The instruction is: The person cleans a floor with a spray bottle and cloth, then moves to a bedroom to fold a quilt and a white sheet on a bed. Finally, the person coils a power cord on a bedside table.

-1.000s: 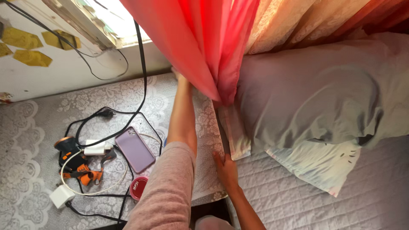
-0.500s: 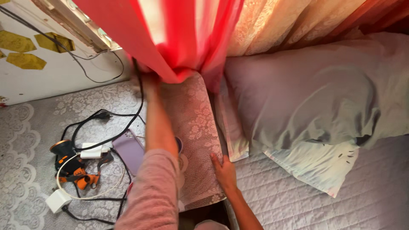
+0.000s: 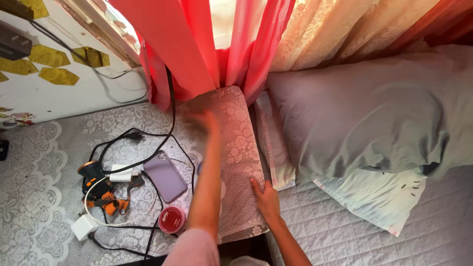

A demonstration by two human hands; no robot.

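My left hand [image 3: 201, 121] is blurred in motion above the pale lace cloth [image 3: 236, 143] that covers a small table, fingers apart, holding nothing. It is just below the hem of the red curtain [image 3: 197, 54], which hangs parted with daylight showing between its folds. My right hand [image 3: 266, 197] lies flat on the cloth's right edge, in the gap beside the bed. A pink sleeve covers my left forearm at the bottom of the view.
A purple phone [image 3: 166, 176], a red round tin [image 3: 172, 219], two white chargers [image 3: 121, 173], an orange-black gadget [image 3: 98, 189] and black cables [image 3: 170, 98] lie on the table's left part. A grey pillow [image 3: 354, 118] rests on a quilted mattress [image 3: 354, 231] to the right.
My left hand has let go of the red curtain and drawn back toward me. The curtain now hangs behind the table's far edge. My right hand has stayed on the cloth's edge.
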